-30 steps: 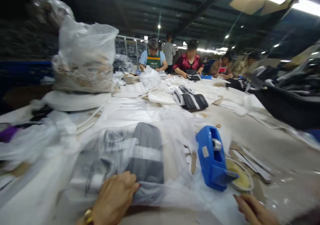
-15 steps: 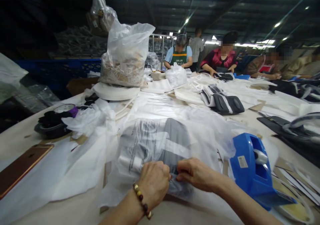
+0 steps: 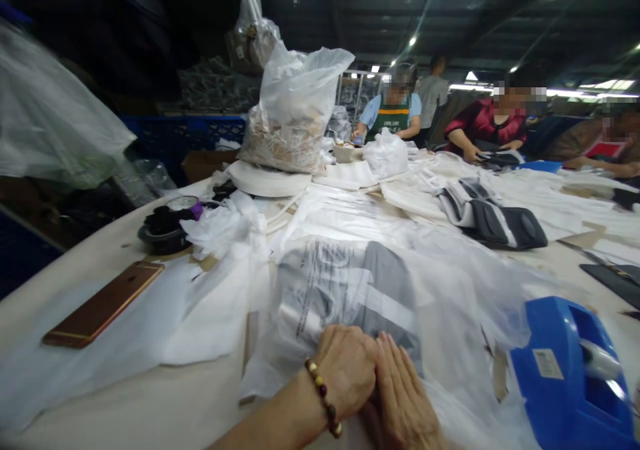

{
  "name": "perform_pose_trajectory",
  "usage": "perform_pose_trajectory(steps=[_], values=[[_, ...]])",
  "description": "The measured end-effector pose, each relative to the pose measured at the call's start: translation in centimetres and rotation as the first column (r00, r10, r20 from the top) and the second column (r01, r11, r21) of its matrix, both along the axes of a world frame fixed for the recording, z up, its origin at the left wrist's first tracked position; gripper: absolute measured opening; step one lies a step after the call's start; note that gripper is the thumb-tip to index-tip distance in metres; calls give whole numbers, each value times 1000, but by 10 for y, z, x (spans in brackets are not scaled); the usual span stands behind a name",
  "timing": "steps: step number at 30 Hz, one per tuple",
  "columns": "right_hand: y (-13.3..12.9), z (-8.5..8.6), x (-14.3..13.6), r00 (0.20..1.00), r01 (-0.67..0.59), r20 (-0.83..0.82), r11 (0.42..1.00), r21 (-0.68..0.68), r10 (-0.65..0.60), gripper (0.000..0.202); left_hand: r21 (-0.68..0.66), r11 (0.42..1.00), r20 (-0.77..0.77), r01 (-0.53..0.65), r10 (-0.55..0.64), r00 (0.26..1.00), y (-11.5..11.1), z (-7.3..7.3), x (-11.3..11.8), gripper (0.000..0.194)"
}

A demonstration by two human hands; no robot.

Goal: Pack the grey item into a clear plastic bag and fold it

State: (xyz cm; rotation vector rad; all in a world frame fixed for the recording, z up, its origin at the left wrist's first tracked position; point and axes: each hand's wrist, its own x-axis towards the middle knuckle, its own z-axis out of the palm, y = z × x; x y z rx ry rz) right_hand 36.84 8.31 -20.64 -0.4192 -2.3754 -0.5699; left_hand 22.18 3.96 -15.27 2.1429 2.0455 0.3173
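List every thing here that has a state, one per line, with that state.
Left hand: pressed flat on the bagged garment.
Right hand: flat on it too, beside the left.
Bagged garment: grey, folded, inside a clear printed bag, lying flat.
Tape dispenser: upright, roll loaded.
Phone: lying flat on its face.
Big plastic bag: standing, mouth open, part full of scraps.
Dark garment: folded, unbagged.

You have a clear printed plastic bag (image 3: 345,290) lying flat at lower centre of the frame, a folded grey garment with pale stripes inside it, its near end pressed under your two hands.
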Motion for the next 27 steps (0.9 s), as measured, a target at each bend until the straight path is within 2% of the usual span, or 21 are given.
perform_pose_trajectory(steps=[2,5,8,10,12,14,16,17,18,20,22,23,27], values=[[1,-13,-3,998,23,64,998,65,-27,55,41,999,-19,35,-34,999,-10,6,-5,13],[8,-19,-2,998,10,64,996,87,-15,62,154,985,-110,70,-54,992,-37,13,-22,18],[10,-17,-2,999,13,35,996,89,-16,64,295,952,-249,80,-5,968,-66,10,-47,22],[9,-15,-3,999,22,33,996,84,-25,64,401,908,-320,124,12,948,-80,4,-64,28],[8,-15,-3,999,22,27,997,76,-25,64,477,860,-310,179,-26,950,-86,-1,-78,32],[7,-16,-2,1000,19,19,998,64,-20,64,535,822,-195,197,-107,975,-86,-3,-90,35],[7,-18,-2,1000,21,15,999,49,-22,64,510,836,-47,202,-207,977,-82,-1,-101,37],[7,-19,-1,1000,18,14,999,43,-19,64,456,872,47,177,-222,974,-80,0,-106,36],[6,-20,-1,1000,16,18,999,33,-16,63,375,919,152,123,-192,970,-77,0,-111,35],[4,-20,-2,999,16,33,1000,11,-16,63,183,982,344,-47,-19,939,-71,0,-119,31],[2,-21,-3,999,22,44,1000,-4,-22,64,74,973,451,-218,162,878,-66,-3,-123,30],[1,-21,-4,998,28,50,1000,-11,-27,64,62,961,471,-268,209,857,-64,-6,-123,30],[-1,-21,-6,998,36,53,998,-45,-33,64,96,939,476,-330,247,844,-61,-11,-121,33]])
